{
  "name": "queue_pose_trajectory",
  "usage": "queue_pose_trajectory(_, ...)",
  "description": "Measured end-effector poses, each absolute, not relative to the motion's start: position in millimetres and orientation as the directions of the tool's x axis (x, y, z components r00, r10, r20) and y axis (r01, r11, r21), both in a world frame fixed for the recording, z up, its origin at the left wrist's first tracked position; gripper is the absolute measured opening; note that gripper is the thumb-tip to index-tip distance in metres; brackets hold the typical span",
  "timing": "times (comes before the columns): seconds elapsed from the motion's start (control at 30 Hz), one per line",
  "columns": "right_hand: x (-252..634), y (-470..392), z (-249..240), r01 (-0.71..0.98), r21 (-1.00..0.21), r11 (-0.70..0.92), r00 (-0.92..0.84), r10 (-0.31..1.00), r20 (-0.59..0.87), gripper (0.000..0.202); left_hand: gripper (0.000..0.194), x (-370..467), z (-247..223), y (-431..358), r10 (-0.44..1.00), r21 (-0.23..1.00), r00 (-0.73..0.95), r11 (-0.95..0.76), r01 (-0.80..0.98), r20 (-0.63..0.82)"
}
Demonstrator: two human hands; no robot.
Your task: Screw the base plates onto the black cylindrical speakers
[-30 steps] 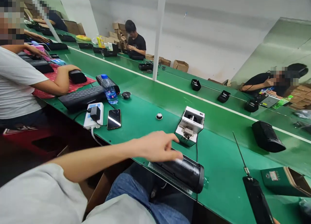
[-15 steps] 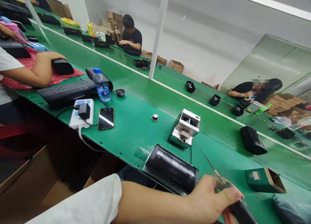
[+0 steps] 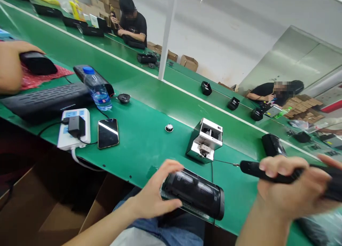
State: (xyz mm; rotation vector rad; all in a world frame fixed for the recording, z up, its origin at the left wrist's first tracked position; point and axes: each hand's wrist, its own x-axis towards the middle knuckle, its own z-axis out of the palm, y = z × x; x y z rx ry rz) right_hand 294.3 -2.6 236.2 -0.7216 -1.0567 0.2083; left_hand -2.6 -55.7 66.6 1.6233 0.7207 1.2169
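My left hand (image 3: 156, 194) grips the left end of a black cylindrical speaker (image 3: 199, 192), with fingers along its upper edge and the thumb in front. The speaker lies at the table's near edge on clear plastic. Raised on the right, my right hand (image 3: 291, 185) is wrapped round a black electric screwdriver (image 3: 256, 169), slightly blurred. Its long thin bit points left, the tip beside a small white-and-black box that looks like a screw feeder (image 3: 204, 141). Whether the tip touches the box, I cannot tell.
On the green table (image 3: 141, 135) are a small round silver part (image 3: 169, 127), a phone (image 3: 108, 133), a power strip (image 3: 74, 128), a water bottle (image 3: 98, 89), a loose speaker driver (image 3: 124, 98) and a long black speaker (image 3: 45, 100). A co-worker's arm (image 3: 10, 66) is at left; others sit across.
The screwdriver was low at the right in my left hand; now my right hand holds it higher, nearly level. My left hand has moved left onto the speaker. The view has shifted right.
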Motion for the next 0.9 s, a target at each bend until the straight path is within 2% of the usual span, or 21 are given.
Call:
queue_pose_trajectory(0.03, 281.2, 12.7, 242.0, 0.169, -0.628, 0.76, 0.504, 0.481, 0.717, 0.043, 0.1, -16.0, 56.6, -51.9, 0.89, 0.938, 0.327, -0.347, 0.029, 0.319)
queue_pose_trajectory(0.1, 260.9, 35.2, 246.8, 0.162, -0.644, 0.748, 0.498, 0.501, 0.708, 0.027, 0.14, -27.0, 36.7, -43.9, 0.889, 0.94, 0.424, -0.277, 0.198, 0.173)
queue_pose_trajectory(0.17, 249.0, 48.1, 245.1, 0.163, -0.676, 0.719, 0.487, 0.537, 0.689, 0.02, 0.159, -24.1, 18.9, -36.4, 0.836, 0.92, 0.539, -0.286, 0.269, 0.103)
queue_pose_trajectory(0.23, 243.2, 55.2, 241.3, 0.189, -0.69, 0.699, 0.478, 0.549, 0.686, 0.019, 0.161, -16.3, 5.5, -29.9, 0.799, 0.906, 0.586, -0.338, 0.256, 0.132)
queue_pose_trajectory(0.43, 236.9, 68.3, 235.7, 0.25, -0.745, 0.618, 0.443, 0.611, 0.656, 0.029, 0.154, -8.0, -6.2, -22.0, 0.782, 0.899, 0.58, -0.399, 0.182, 0.229)
queue_pose_trajectory(0.77, 233.5, 81.8, 235.8, 0.297, -0.797, 0.526, 0.568, 0.573, 0.591, 0.028, 0.155, -7.1, -7.2, -22.8, 0.767, 0.901, 0.592, -0.407, 0.152, 0.246)
queue_pose_trajectory(0.83, 237.1, 83.2, 235.6, 0.294, -0.792, 0.535, 0.538, 0.592, 0.599, 0.027, 0.154, -6.9, -7.3, -23.0, 0.769, 0.9, 0.591, -0.407, 0.156, 0.245)
queue_pose_trajectory(0.9, 242.0, 85.0, 235.5, 0.251, -0.784, 0.568, 0.41, 0.671, 0.618, 0.029, 0.154, -7.1, -7.0, -22.9, 0.769, 0.899, 0.588, -0.41, 0.154, 0.251)
